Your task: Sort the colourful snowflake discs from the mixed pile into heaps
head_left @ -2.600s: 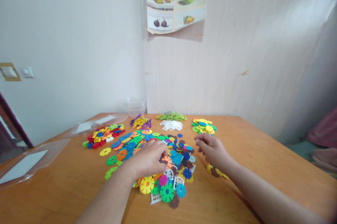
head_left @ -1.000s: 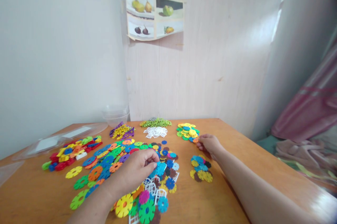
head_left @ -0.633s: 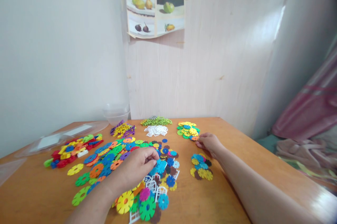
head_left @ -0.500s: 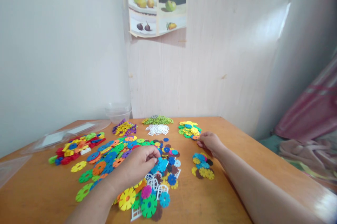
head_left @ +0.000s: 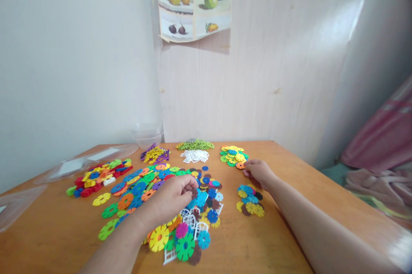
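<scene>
My left hand (head_left: 175, 194) hovers over the large mixed pile of notched plastic snowflake discs (head_left: 138, 188), thumb and fingers drawn together. A brown disc (head_left: 194, 194) shows by its fingertips; whether it is pinched or lies behind them is unclear. White toy fence pieces (head_left: 189, 221) and a big green disc (head_left: 184, 246) lie below that hand. At the right, the closed fingers of my right hand (head_left: 259, 172) grip the edge of an orange snowflake disc (head_left: 240, 165). This disc sits at the front of a small heap of yellow and green discs (head_left: 233, 154).
Another small group of blue, yellow and dark discs (head_left: 249, 200) lies nearer me. Toward the back are white pieces (head_left: 195, 156), green pieces (head_left: 199, 144), purple and yellow pieces (head_left: 155, 154) and a clear bowl (head_left: 147, 134). Coloured blocks (head_left: 96, 177) and plastic lids (head_left: 86, 160) occupy the left.
The whole view has shifted slightly. Both hands keep nearly the same places over the discs; a brown disc now shows by my left fingertips.
</scene>
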Demonstrator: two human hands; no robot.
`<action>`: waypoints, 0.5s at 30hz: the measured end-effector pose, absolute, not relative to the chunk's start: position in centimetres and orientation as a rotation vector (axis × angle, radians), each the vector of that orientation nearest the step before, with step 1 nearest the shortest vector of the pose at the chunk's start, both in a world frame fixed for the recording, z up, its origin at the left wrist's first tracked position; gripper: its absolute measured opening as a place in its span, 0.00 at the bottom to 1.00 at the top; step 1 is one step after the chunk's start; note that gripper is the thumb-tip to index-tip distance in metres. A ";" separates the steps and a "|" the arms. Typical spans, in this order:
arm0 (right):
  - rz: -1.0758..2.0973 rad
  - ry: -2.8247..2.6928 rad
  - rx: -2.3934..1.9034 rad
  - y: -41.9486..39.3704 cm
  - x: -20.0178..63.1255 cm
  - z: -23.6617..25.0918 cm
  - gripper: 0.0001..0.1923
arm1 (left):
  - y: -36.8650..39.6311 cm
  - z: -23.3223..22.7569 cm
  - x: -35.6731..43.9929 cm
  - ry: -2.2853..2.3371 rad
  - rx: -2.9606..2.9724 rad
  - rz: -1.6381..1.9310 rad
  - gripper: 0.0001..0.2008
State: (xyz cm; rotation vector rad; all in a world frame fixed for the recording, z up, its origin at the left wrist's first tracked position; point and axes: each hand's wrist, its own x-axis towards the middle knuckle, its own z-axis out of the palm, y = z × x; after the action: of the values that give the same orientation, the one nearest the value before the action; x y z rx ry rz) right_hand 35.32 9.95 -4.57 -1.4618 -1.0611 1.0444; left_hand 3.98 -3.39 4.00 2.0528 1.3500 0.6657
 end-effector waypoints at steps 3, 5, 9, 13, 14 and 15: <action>1.027 -1.075 -1.455 9.6 35.0 -4.2 0.08 | -3.3 3.8 3.9 1.336 2.060 0.699 0.12; 1.004 -1.082 -1.454 9.3 34.9 -3.9 0.08 | -3.2 3.7 3.9 1.334 2.063 0.704 0.12; 0.902 -1.118 -1.489 8.5 34.6 -2.8 0.06 | -3.2 3.8 4.0 1.330 2.073 0.693 0.12; 0.632 -1.401 -1.417 6.5 33.0 -0.9 0.08 | -3.4 3.8 4.3 1.322 2.066 0.692 0.13; 0.607 -1.489 -1.363 5.6 32.2 -0.4 0.08 | -3.4 3.7 4.4 1.319 2.059 0.706 0.13; 0.601 -1.564 -1.303 4.6 31.4 0.1 0.08 | -3.5 3.5 4.6 1.318 2.051 0.727 0.13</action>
State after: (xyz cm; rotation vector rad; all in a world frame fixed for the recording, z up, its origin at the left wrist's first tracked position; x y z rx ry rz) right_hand 31.36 4.62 0.10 -1.3031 -1.5640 0.6010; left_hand 4.57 -3.46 3.55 2.0514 1.3178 0.7274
